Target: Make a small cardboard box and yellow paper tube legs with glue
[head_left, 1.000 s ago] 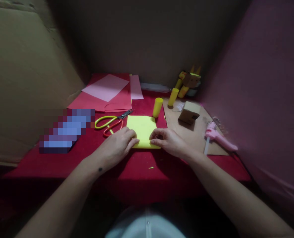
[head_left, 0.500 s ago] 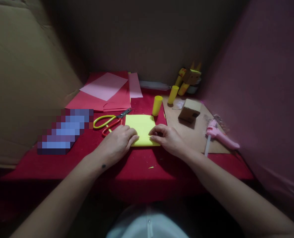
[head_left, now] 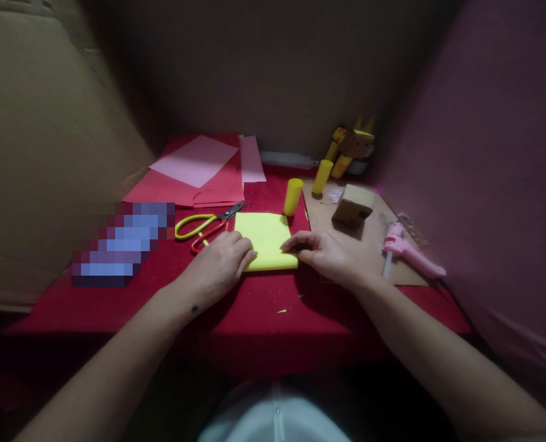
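A yellow paper [head_left: 264, 233] lies on the red cloth in front of me, its near edge curled over into a roll. My left hand [head_left: 231, 255] has its fingers closed on the left end of that rolled edge. At the right end, my right hand [head_left: 319, 250] pinches the paper between thumb and fingers. Just beyond the paper stands a yellow paper tube [head_left: 293, 196]. Scissors [head_left: 215, 220] with yellow and red handles lie open beside my left hand.
Red sheets [head_left: 162, 185] and a pink sheet [head_left: 196, 161] lie back left. On cardboard [head_left: 369, 258] at right are a second yellow tube [head_left: 322, 177], a small cardboard box [head_left: 353, 205] and a pink glue gun [head_left: 406, 248]. A giraffe-like figure [head_left: 355, 144] stands behind. A blurred blue object [head_left: 125, 242] is left.
The near edge of the yellow paper is curled over more. My right hand has shifted slightly right along it, while my left hand stays at about the same place.
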Demonstrator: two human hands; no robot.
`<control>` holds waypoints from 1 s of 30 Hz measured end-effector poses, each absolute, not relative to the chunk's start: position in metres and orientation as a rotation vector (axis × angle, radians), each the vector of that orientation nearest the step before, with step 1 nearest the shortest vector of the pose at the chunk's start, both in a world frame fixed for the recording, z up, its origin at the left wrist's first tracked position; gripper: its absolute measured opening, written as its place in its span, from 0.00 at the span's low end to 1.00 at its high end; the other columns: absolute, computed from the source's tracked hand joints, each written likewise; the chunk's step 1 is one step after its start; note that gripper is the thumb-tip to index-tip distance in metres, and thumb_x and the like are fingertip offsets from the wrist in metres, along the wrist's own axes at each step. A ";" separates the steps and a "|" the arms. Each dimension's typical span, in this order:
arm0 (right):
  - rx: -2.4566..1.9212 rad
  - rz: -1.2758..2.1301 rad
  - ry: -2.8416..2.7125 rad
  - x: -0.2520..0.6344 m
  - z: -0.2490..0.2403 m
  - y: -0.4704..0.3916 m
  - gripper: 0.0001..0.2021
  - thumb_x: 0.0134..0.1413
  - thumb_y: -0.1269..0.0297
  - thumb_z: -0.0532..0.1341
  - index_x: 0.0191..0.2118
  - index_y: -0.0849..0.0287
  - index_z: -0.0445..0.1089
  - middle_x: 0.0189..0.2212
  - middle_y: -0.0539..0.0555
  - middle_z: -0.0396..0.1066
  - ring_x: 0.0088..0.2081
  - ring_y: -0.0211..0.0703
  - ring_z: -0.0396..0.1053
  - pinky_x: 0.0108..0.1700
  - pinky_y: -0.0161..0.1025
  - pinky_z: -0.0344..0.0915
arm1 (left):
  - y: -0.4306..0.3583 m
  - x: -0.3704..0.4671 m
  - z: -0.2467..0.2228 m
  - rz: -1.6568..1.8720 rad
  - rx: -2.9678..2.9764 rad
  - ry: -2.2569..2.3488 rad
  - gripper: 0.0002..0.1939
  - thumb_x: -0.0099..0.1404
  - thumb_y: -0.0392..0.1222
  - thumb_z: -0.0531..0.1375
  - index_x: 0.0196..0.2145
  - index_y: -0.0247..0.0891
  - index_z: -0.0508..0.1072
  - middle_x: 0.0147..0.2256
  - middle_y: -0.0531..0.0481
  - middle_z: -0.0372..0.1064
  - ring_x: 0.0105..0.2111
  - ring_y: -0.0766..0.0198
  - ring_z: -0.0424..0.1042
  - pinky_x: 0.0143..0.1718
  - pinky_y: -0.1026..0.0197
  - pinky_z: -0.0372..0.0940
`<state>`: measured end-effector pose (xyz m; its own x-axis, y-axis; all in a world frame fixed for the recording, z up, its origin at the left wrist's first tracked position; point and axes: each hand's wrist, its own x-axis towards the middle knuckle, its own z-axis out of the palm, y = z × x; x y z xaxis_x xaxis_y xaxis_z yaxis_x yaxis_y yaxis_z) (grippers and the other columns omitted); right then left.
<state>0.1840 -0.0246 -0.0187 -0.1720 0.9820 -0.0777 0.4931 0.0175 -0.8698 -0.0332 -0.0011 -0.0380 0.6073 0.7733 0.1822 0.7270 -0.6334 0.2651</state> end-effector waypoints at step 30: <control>-1.301 0.064 -2.475 0.169 -0.032 -0.030 0.11 0.63 0.67 0.53 0.45 0.61 0.71 0.37 0.59 0.72 0.39 0.46 0.65 0.40 0.40 0.61 | 0.000 -0.049 -0.025 0.375 2.627 1.138 0.17 0.66 0.51 0.56 0.45 0.36 0.69 0.40 0.45 0.68 0.41 0.57 0.67 0.39 0.59 0.61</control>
<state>0.1689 -0.0302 -0.0318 -0.5210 0.8069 0.2783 0.7913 0.5789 -0.1967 -0.0489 0.0002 -0.0249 0.6611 0.7384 0.1333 0.6731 -0.6621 0.3297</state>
